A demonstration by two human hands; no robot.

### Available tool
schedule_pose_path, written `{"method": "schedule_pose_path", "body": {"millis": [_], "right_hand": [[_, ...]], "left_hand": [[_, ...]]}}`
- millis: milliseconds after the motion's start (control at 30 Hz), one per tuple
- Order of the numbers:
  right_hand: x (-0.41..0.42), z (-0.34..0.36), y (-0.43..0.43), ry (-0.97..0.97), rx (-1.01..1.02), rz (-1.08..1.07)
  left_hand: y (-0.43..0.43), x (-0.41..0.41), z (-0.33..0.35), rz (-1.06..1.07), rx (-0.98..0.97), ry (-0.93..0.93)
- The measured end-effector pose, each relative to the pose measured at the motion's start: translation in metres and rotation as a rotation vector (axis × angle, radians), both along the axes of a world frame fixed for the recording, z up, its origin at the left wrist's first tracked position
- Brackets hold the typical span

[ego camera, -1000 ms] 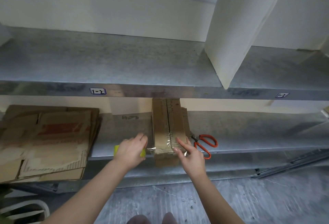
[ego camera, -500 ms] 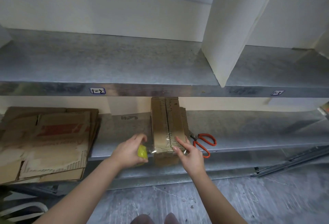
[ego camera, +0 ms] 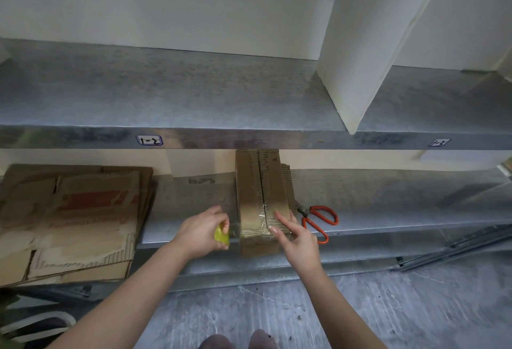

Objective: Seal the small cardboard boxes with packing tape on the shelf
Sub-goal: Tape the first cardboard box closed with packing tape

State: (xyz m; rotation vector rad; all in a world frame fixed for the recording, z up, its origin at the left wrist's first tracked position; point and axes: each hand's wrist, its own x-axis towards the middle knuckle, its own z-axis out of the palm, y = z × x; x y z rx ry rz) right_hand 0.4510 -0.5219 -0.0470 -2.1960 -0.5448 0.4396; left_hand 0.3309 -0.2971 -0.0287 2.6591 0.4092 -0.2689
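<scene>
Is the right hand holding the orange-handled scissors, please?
No, the scissors lie untouched on the shelf while the right hand presses the cardboard box.

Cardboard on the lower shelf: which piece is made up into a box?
The box beside the scissors, clear tape across its near end; the stack at left lies flattened.

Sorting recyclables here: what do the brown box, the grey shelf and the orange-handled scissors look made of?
The small brown box looks like matte corrugated cardboard; fluted edges show. The grey shelf seems galvanized sheet metal, given its mottled, dull sheen. The orange-handled scissors probably have plastic-coated handles, smooth and bright, and metal blades.
</scene>
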Motion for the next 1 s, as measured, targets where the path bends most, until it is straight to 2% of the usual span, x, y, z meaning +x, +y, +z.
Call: {"method": "schedule_pose_path", "body": {"millis": [167,367,500,600,667,733,867,1000], "right_hand": [[0.001,-0.003,-0.001,-0.008,-0.025,0.012],[-0.002,-0.005,-0.004,-0.166,-0.079,0.121],[-0.002,-0.012,-0.023,-0.16,0.038,0.117],[0.014,-0.026,-0.044,-0.236,-0.001,0.053],[0.034,-0.035,-0.057,-0.316,-0.099,-0.003],[0.057,-0.043,-0.066,-0.352,-0.285,0.002],[0.091,-0.053,-0.068,-0.252,-0.642,0.114],[0.101,-0.054,-0.058,-0.307,-0.793,0.15]], "left_hand": [[0.001,0.004,0.0,0.019,-0.01,-0.002],[0.0,-0.001,0.0,0.022,-0.032,-0.015],[0.001,0.002,0.003,0.039,-0.042,-0.034],[-0.004,0.003,0.003,0.045,-0.039,-0.036],[-0.005,0.002,0.002,0.056,-0.03,-0.037],[-0.006,0.001,0.001,0.074,-0.028,-0.031],[-0.01,-0.006,0.0,0.11,-0.032,-0.016],[-0.01,-0.013,-0.001,0.151,-0.023,0.003]]}}
